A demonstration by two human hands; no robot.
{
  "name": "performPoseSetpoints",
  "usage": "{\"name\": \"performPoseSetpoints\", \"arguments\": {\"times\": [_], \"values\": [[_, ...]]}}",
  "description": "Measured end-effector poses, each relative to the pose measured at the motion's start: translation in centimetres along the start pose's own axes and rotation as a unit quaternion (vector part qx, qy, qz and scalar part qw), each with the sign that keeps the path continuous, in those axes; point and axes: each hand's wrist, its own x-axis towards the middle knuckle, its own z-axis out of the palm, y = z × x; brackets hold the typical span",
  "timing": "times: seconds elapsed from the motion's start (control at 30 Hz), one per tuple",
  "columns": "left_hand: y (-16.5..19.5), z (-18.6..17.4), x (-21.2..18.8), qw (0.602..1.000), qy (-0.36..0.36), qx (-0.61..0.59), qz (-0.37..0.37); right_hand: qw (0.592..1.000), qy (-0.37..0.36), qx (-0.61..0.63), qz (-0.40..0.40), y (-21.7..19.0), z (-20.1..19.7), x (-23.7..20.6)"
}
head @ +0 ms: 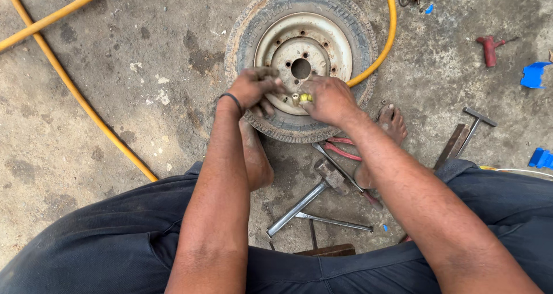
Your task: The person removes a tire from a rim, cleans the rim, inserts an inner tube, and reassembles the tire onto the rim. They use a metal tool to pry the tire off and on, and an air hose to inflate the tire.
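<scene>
A small worn tyre on a pale steel rim lies flat on the concrete floor in front of me. Both hands meet over the rim's near edge. My left hand, with a dark band on the wrist, presses its fingers on the rim beside a small metal valve stem. My right hand pinches a small brass fitting right at that stem. My bare feet rest against the tyre's near side.
A yellow hose crosses the floor at left and curves around the tyre's right side. A hammer, metal rods and red-handled pliers lie between my legs. Another hammer, a red tool and blue scraps lie at right.
</scene>
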Motion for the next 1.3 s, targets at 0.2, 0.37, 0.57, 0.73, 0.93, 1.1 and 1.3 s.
{"name": "performPoseSetpoints", "arguments": {"times": [0.2, 0.37, 0.57, 0.73, 0.93, 1.1, 1.3], "values": [[-0.5, -3.6, 4.2, 0.893, 0.396, -0.002, 0.216, 0.976, -0.181, 0.056, 0.102, 1.8, -3.9, -1.5], [0.4, -2.7, 5.1, 0.854, 0.461, 0.216, 0.108, 0.986, 0.060, 0.069, 0.139, 4.6, -2.8, -1.3], [2.0, -1.3, 4.2, 0.885, 0.374, 0.277, -0.023, 0.912, 0.255, 0.105, 0.302, 9.8, -1.6, -0.9], [1.4, -2.8, 5.1, 0.917, 0.322, 0.234, 0.039, 0.775, 0.169, 0.492, 0.359, 10.3, -0.6, 0.3], [-0.8, -6.2, 6.8, 0.977, 0.203, -0.050, 0.030, 0.695, 0.176, 0.610, 0.339, 10.2, -1.0, 0.4], [-2.3, -6.8, 7.2, 0.964, 0.230, 0.050, 0.126, 0.691, 0.189, 0.621, 0.317, 10.4, -1.0, -0.3], [-1.9, -8.7, 5.5, 0.974, 0.181, -0.084, 0.111, 0.713, 0.197, 0.616, 0.271, 11.4, -0.4, -0.8]]}}
